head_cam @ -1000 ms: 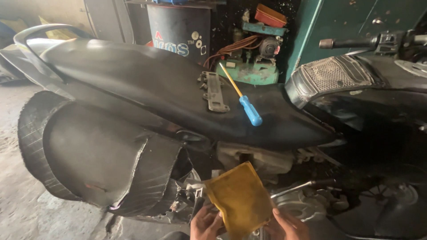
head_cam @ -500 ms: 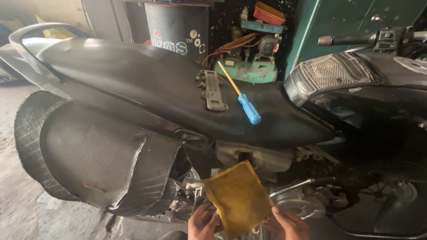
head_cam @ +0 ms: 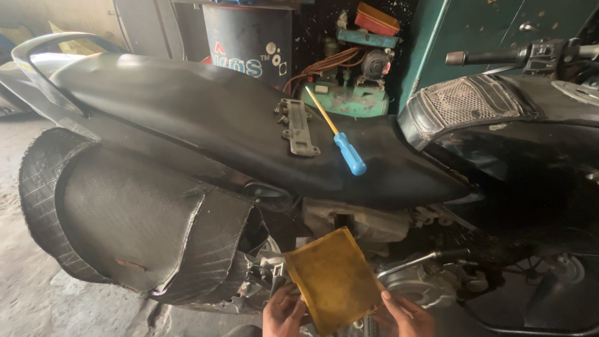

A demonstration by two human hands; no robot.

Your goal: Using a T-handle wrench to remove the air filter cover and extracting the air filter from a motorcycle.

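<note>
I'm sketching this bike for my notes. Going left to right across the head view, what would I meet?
Rear tyre → black rubber mudflap → metal bracket on the seat → blue-handled screwdriver → mesh-covered fuel tank pad → handlebar grip.

Dim workshop light falls softly from the upper left; the seat (head_cam: 237, 118) shines faintly, the engine area is shadowed, and the focus is sharp.
</note>
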